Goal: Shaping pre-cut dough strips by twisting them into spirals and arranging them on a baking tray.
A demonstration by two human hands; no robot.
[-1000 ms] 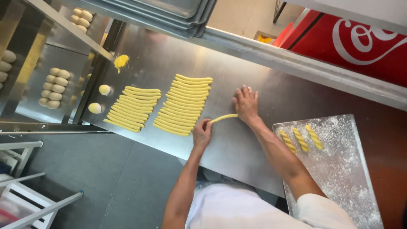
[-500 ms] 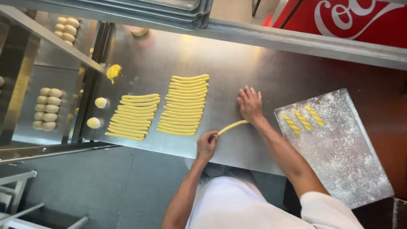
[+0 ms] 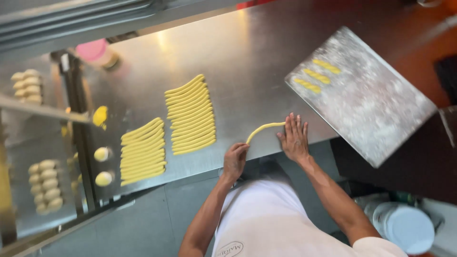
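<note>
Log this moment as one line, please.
left hand: on end of dough rope | right hand: flat on other end | steel table: two rows of finished ropes

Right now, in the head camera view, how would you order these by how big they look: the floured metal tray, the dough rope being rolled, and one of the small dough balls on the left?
Largest to smallest:
1. Floured metal tray
2. Dough rope, between the left hand and right hand
3. Small dough ball

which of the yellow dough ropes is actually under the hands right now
The single curved dough rope at the steel table's front edge: left hand and right hand touch its ends. The two rows of strips and three tray pieces lie untouched.
</note>
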